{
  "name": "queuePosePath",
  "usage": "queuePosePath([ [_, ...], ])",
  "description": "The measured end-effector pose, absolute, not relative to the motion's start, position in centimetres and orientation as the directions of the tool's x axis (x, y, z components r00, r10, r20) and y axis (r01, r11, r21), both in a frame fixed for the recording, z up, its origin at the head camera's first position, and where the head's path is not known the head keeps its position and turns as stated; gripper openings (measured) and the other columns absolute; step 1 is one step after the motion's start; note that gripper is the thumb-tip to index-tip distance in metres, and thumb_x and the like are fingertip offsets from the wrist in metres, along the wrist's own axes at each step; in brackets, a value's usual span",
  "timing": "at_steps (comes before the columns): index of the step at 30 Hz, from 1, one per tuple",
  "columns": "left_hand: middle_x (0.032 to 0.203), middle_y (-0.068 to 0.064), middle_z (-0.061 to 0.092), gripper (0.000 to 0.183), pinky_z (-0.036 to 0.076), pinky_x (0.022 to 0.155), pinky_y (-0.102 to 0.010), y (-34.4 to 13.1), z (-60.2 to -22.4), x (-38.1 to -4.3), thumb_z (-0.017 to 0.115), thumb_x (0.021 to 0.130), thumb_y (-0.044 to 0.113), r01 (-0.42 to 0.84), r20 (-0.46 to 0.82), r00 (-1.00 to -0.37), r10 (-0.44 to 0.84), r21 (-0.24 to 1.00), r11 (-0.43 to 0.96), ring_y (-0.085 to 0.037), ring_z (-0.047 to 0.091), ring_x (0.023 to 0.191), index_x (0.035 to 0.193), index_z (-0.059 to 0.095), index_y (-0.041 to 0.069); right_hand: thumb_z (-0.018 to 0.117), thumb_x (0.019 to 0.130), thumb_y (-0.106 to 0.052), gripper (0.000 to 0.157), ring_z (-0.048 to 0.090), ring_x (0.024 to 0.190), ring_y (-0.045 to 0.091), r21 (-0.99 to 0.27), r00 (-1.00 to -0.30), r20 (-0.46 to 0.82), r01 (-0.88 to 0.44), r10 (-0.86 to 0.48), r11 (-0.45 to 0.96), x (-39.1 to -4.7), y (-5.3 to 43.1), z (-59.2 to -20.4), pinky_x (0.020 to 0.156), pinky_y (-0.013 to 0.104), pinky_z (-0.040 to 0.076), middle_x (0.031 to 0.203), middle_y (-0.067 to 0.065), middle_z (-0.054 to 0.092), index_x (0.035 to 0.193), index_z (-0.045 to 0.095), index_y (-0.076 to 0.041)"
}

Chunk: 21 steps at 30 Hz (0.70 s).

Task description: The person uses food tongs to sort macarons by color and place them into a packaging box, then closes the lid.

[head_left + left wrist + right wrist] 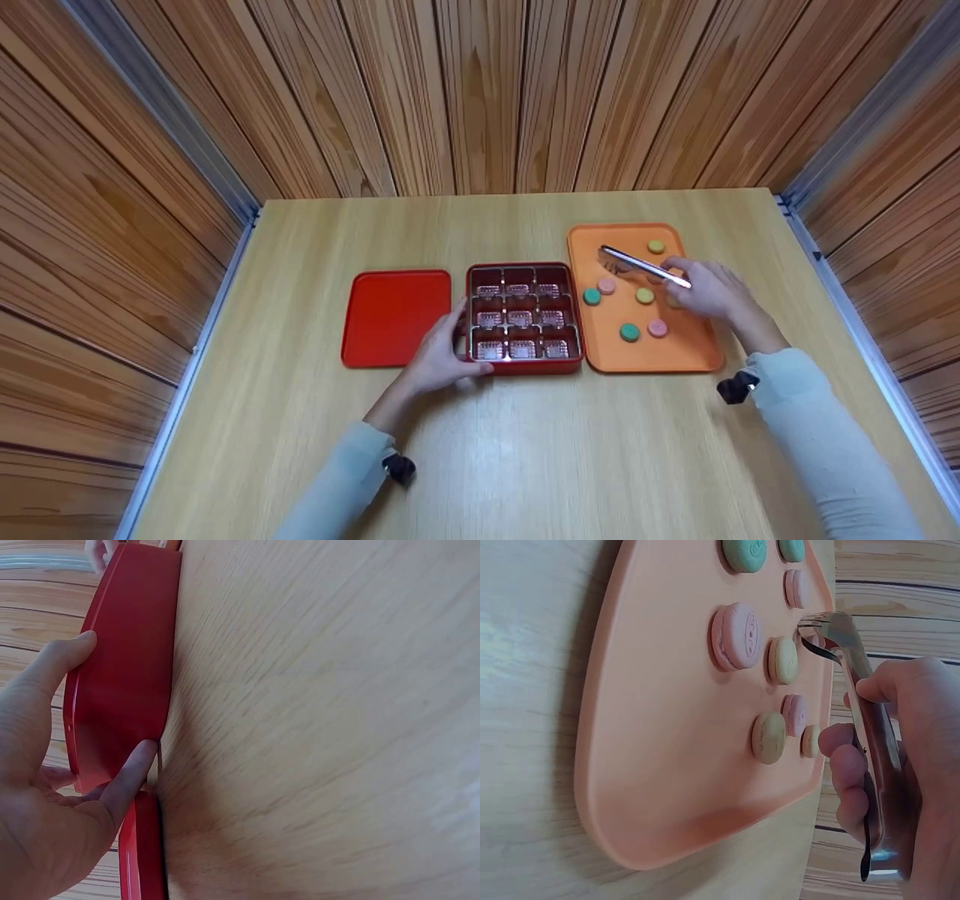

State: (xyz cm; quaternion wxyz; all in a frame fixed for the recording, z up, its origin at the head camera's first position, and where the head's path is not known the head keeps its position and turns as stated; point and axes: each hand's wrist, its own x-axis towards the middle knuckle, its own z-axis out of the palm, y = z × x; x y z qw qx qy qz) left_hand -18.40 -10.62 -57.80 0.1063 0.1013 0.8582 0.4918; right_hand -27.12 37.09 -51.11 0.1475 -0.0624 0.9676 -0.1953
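My right hand [709, 289] holds metal tongs [645, 266] over the far part of an orange tray [697, 356]. In the right wrist view, the fork-like tong tips [821, 626] overlap a pinkish patch behind them. Several macarons lie on the tray, among them a green macaron [629, 332], a pink macaron [658, 328] and a yellow macaron [656, 246]. My left hand [439, 356] grips the near left corner of a dark red box [536, 367], thumb on the front wall, fingers along the left side. A clear divided insert [520, 319] fills the box, its compartments holding nothing.
A red lid [394, 319] lies flat on the wooden table [525, 465], left of the box. The tray stands right against the box's right side. Wood-plank walls [480, 97] enclose the table at the back and both sides.
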Motion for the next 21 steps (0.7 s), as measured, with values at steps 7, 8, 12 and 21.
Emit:
queuePosePath([
  [7, 0.172, -0.023, 0.049, 0.128, 0.037, 0.137, -0.065, -10.5, -57.7, -18.3, 0.102, 0.083, 0.029, 0.046, -0.106, -0.956, 0.275, 0.867, 0.496, -0.043, 0.048, 0.16, 0.182, 0.021, 0.019, 0.061, 0.114, -0.033, 0.051, 0.056, 0.071, 0.026, -0.411, -0.945, -0.285, -0.032, -0.162, 0.911, -27.3, 37.4, -50.4, 0.058, 0.03, 0.042, 0.087, 0.01, 0.057, 0.16, 0.055, -0.012],
  [8, 0.172, -0.023, 0.049, 0.128, 0.037, 0.137, -0.065, -10.5, -57.7, -18.3, 0.102, 0.083, 0.029, 0.046, -0.106, -0.956, 0.275, 0.867, 0.497, -0.043, 0.047, 0.161, 0.182, 0.021, 0.019, 0.062, 0.114, -0.034, 0.052, 0.056, 0.07, 0.026, -0.415, -0.944, -0.286, -0.032, -0.163, 0.909, -27.3, 37.4, -50.2, 0.058, 0.03, 0.042, 0.087, 0.01, 0.057, 0.16, 0.055, -0.012],
  [12, 0.172, -0.024, 0.048, 0.128, 0.037, 0.137, -0.065, -10.6, -57.8, -18.3, 0.102, 0.082, 0.029, 0.048, -0.107, -0.957, 0.27, 0.859, 0.509, -0.044, 0.047, 0.161, 0.182, 0.022, 0.021, 0.062, 0.114, -0.033, 0.051, 0.056, 0.073, 0.026, -0.429, -0.946, -0.281, -0.028, -0.163, 0.903, -27.2, 37.3, -49.9, 0.059, 0.03, 0.043, 0.09, 0.01, 0.056, 0.16, 0.055, -0.013],
  [21, 0.168, -0.023, 0.052, 0.128, 0.04, 0.136, -0.065, -10.6, -57.7, -18.4, 0.102, 0.082, 0.031, 0.055, -0.104, -0.957, 0.271, 0.853, 0.519, -0.043, 0.051, 0.157, 0.182, 0.022, 0.021, 0.061, 0.114, -0.033, 0.051, 0.055, 0.066, 0.024, -0.445, -0.953, -0.24, -0.061, -0.185, 0.893, -27.1, 36.5, -49.1, 0.055, 0.029, 0.041, 0.089, 0.01, 0.056, 0.161, 0.055, -0.014],
])
